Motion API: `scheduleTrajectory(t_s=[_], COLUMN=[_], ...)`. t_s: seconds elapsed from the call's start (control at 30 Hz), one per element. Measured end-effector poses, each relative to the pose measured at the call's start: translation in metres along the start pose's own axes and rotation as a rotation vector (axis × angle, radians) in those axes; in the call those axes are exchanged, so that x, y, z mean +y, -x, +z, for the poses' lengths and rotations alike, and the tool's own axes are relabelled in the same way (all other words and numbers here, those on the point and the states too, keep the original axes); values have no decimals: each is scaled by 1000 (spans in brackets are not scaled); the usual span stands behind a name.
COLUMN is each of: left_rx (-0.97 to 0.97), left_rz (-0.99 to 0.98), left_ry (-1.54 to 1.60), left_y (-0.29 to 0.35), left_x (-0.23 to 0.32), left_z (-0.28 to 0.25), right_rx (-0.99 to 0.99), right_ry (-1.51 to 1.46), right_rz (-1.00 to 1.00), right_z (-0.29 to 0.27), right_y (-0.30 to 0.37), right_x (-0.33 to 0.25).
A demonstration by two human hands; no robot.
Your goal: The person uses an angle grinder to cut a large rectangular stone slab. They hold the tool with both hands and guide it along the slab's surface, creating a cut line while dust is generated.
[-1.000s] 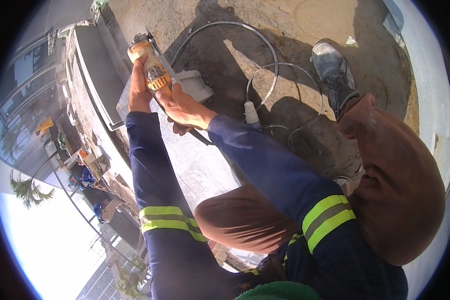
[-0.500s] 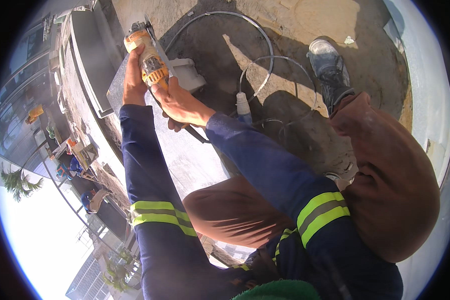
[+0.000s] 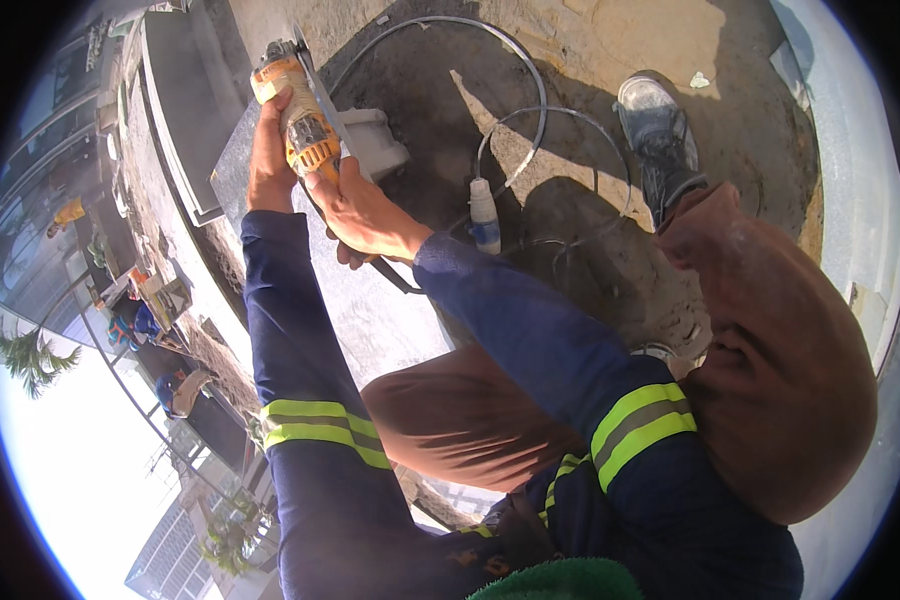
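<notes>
Rough, sunlit ground (image 3: 610, 40) spreads across the top of the view, crossed by deep shadow, with distant workers (image 3: 185, 392) and a palm (image 3: 38, 358) far off to the left. Both arms reach forward, away from the body, to an angle grinder (image 3: 308, 122) at upper left, which lies lengthwise with its disc end farthest from the person. The left forearm runs nearly straight up the view, and the left hand (image 3: 270, 150) is wrapped around the tool's front half, thumb lying over the casing. From the lower right, the right forearm slants across; the right hand (image 3: 372, 214) is closed about the rear grip, thumb laid along it and some fingers curled below, near a dark cord (image 3: 398, 277). Beneath the hands is a pale slab (image 3: 370, 320); whether the disc touches anything cannot be told. Right of the tool, a looped cable (image 3: 530, 75) lies near a white-and-blue connector (image 3: 484, 215).
</notes>
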State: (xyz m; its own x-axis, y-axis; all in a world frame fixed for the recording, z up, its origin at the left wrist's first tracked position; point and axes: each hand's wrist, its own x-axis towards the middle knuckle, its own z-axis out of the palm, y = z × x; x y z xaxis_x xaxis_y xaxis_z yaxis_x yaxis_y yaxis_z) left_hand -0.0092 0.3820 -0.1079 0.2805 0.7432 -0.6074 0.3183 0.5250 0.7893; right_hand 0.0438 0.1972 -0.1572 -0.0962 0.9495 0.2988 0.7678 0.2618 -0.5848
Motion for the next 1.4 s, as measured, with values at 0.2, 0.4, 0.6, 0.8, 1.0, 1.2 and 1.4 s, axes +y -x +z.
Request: scheduleTrajectory(t_s=[0.2,0.4,0.6,0.8,1.0,1.2,1.4], left_rx=[-30,-20,-4,10,-50,-51,-32], left_rz=[5,8,19,-4,4,-5,6], left_ry=[13,-14,-20,-34,-37,-29,-44], left_y=[0,3,7,8,-6,-8,-5], left_x=[-1,-4,-2,-1,-1,3,5], left_z=[15,7,20,18,16,9,9], right_rx=[126,144,131,124,314,169,151], right_ry=[-944,191,153,-96,255,304,259], right_rz=[352,49,56,148,59,-19,1], right_z=[6,-3,9,12,15,1,15], right_y=[5,6,6,7,8,2,-4], right_x=[-1,-3,-2,-6,2,5,2])
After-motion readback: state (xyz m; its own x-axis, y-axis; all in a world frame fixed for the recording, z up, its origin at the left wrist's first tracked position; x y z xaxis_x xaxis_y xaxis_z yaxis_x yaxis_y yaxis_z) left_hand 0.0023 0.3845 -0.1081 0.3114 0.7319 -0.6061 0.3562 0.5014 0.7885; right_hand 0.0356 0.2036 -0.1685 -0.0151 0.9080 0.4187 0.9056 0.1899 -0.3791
